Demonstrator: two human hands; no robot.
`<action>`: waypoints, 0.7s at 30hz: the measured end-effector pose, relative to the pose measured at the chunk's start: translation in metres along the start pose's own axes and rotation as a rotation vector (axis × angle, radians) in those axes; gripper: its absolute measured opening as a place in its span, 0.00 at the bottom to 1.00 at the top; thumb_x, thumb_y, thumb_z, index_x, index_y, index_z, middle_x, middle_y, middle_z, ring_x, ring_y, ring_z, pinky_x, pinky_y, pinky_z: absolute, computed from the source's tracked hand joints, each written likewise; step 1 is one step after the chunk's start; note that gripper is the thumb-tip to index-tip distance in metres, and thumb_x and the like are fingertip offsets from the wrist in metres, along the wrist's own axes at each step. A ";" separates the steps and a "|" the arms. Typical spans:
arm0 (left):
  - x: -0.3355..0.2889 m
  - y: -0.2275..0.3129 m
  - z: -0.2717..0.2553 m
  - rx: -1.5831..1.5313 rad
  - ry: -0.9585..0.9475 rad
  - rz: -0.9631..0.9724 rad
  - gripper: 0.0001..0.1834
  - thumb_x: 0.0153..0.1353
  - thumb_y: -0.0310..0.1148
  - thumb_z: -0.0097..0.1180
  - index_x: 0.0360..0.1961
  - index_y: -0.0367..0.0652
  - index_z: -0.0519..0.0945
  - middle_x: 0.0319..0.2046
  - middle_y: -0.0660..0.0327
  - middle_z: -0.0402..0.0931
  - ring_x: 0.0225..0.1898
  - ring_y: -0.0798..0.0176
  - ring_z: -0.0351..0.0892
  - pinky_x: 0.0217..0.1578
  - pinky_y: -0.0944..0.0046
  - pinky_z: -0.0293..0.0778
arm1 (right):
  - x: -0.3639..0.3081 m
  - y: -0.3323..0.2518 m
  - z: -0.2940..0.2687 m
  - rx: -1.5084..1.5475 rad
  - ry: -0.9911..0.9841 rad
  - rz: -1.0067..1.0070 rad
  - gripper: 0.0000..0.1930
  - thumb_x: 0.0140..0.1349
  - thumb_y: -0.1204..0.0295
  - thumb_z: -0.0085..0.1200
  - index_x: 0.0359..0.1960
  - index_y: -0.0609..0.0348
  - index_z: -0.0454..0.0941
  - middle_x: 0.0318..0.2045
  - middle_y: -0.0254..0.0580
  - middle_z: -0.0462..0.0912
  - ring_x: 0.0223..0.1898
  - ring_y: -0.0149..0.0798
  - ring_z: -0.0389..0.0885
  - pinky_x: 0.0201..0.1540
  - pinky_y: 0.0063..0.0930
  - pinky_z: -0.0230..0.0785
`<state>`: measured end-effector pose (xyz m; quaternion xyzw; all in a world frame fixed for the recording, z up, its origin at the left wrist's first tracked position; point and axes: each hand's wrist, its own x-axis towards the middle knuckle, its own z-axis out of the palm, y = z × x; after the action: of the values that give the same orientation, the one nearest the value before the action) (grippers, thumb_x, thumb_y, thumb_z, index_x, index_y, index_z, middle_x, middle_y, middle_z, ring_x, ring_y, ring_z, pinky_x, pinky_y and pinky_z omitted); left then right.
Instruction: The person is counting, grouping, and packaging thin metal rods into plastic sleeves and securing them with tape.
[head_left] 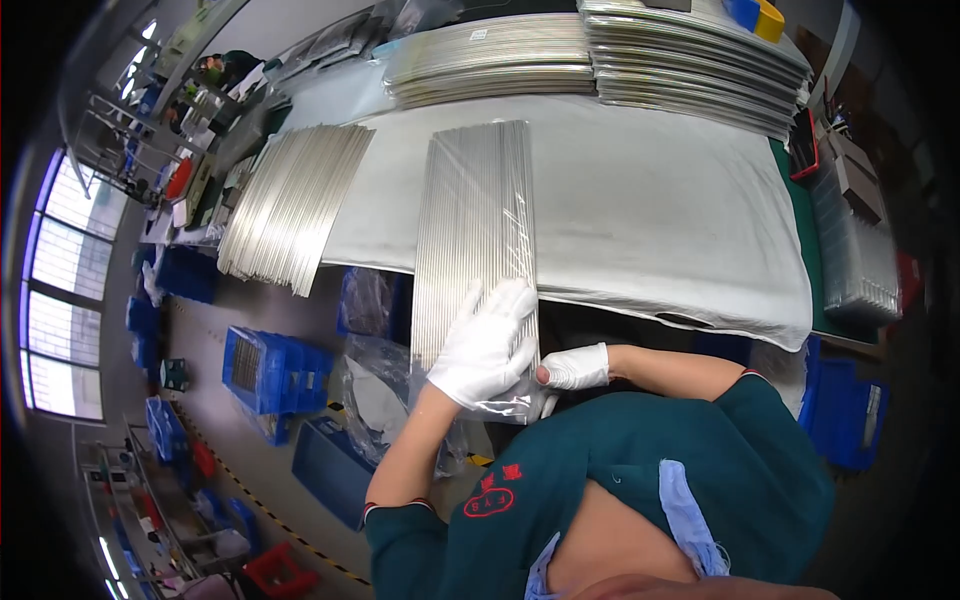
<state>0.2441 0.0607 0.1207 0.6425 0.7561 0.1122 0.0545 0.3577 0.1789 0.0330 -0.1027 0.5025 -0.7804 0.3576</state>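
A row of thin silvery metal rods [475, 200] lies inside a clear plastic bag [515, 407], reaching from the white-covered table out past its front edge toward me. My left hand [485, 345], in a white glove, rests flat on the near part of the bagged rods with its fingers spread. At the bag's right near corner is my right hand [578, 367], also gloved, its thumb tip bare. Its fingers curl in at the bag's edge and are partly hidden. Left of the bag, a loose layer of similar rods [295, 200] overhangs the table front.
Tall stacks of bagged rods [690, 65] line the table's [650, 200] far side. Blue and yellow tape rolls [755, 17] sit on top. Blue crates [275, 370] and loose plastic film [385, 390] are on the floor at left. Clear plastic packs [850, 240] stand at right.
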 end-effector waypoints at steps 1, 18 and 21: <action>0.000 0.002 -0.002 -0.003 -0.015 0.016 0.27 0.52 0.39 0.46 0.52 0.37 0.65 0.53 0.50 0.63 0.59 0.54 0.56 0.61 0.50 0.44 | -0.001 0.005 -0.001 0.000 -0.002 0.003 0.53 0.37 0.26 0.36 0.45 0.71 0.72 0.39 0.56 0.78 0.40 0.45 0.78 0.48 0.32 0.68; -0.012 0.006 -0.009 -0.116 -0.012 0.184 0.35 0.38 0.45 0.60 0.46 0.34 0.68 0.45 0.50 0.68 0.54 0.52 0.63 0.57 0.51 0.52 | 0.003 0.012 -0.016 -0.057 0.125 -0.131 0.50 0.43 0.29 0.37 0.53 0.67 0.65 0.45 0.49 0.73 0.46 0.42 0.74 0.49 0.32 0.68; -0.009 0.006 -0.006 -0.127 0.029 0.047 0.40 0.35 0.47 0.62 0.50 0.33 0.67 0.49 0.47 0.65 0.57 0.51 0.59 0.59 0.51 0.48 | 0.005 0.020 -0.018 -0.042 0.079 -0.127 0.48 0.45 0.31 0.37 0.53 0.66 0.64 0.46 0.49 0.73 0.46 0.41 0.73 0.49 0.32 0.67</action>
<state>0.2496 0.0519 0.1276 0.6538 0.7327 0.1706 0.0817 0.3537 0.1835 0.0063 -0.1108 0.5249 -0.7943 0.2852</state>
